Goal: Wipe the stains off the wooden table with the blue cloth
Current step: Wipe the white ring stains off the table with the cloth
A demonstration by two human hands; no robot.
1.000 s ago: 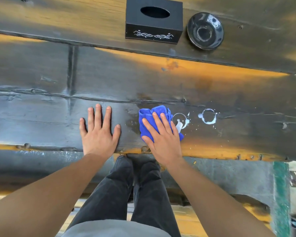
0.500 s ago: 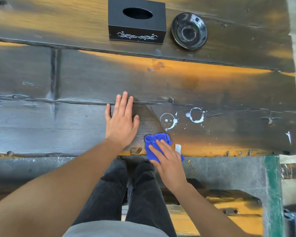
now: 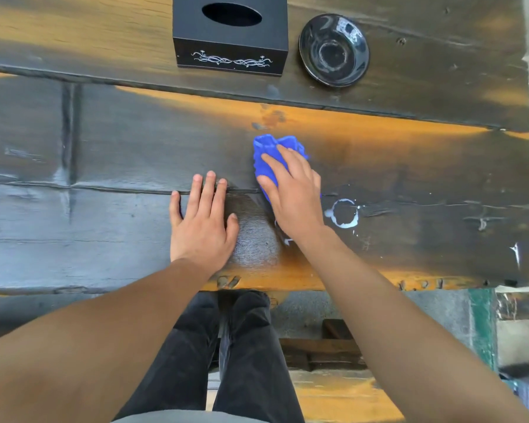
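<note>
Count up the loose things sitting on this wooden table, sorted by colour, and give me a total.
Black: 2, the tissue box and the dish
Blue: 1, the cloth under the right hand
Total: 3

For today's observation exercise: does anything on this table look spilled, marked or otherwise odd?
Yes. A white ring-shaped stain with small splashes marks the dark wooden table, just right of the right hand pressing the blue cloth. A white streak sits near the table's right end.
</note>
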